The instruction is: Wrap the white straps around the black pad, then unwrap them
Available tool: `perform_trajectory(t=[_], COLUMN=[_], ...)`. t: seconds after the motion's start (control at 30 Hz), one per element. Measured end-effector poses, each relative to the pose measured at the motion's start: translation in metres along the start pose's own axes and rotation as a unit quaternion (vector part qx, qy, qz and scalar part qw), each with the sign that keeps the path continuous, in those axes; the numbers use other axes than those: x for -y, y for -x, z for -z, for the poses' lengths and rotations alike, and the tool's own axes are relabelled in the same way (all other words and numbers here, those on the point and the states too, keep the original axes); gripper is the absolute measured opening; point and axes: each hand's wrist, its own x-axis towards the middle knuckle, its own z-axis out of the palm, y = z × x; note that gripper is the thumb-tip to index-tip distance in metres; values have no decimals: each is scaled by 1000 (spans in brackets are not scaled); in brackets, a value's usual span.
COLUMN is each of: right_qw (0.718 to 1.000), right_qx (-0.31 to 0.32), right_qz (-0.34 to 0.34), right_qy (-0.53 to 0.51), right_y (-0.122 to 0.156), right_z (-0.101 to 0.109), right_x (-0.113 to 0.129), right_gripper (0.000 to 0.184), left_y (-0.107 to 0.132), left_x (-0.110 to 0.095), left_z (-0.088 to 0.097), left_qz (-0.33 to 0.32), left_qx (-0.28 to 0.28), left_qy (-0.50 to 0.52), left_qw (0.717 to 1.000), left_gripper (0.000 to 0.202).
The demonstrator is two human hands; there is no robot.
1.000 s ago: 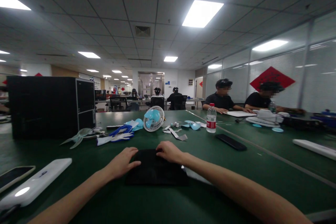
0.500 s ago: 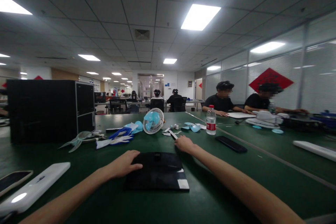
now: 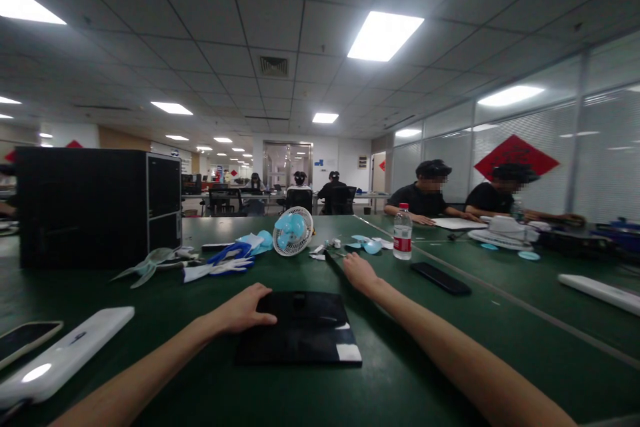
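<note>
My left hand [image 3: 245, 309] lies on the left part of a flat black panel [image 3: 305, 330], thumb and fingers apart. The panel rests on the green table and has a white patch at its near right corner. Beyond its far right corner, my right hand [image 3: 361, 273] is at the tabletop with its fingers curled together. A thin dark strip [image 3: 334, 262] is by its fingertips; what the fingers hold is hidden. Small white and metal bits [image 3: 320, 252] lie just past that hand, near light-blue fan blades [image 3: 367, 244].
A small white fan [image 3: 295, 232], blue-and-white gloves [image 3: 223, 265] and a black computer case [image 3: 85, 207] stand or lie ahead and left. A water bottle [image 3: 403, 233] and black phone [image 3: 440, 277] are right. Near left lies a white device [image 3: 70, 353]. Two people sit at the far right.
My right hand has shifted slightly right, and the white-faced piece seen at its fingertips now shows only as a dark strip. My left hand stays on the panel.
</note>
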Motion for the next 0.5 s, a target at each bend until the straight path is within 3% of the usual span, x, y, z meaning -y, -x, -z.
perform_trajectory(t=[0.27, 0.5], right_qw=[993, 968], right_qx=[-84, -212], right_qz=[-76, -126], right_qy=[8, -48], right_y=[3, 10], right_z=[34, 73], right_x=[-29, -62], right_gripper=[34, 33], left_y=[3, 7], left_x=[1, -2], left_z=[2, 4], left_qz=[13, 25], left_qx=[-5, -4], left_qy=[7, 16], left_qw=[1000, 1000], left_gripper=[83, 85])
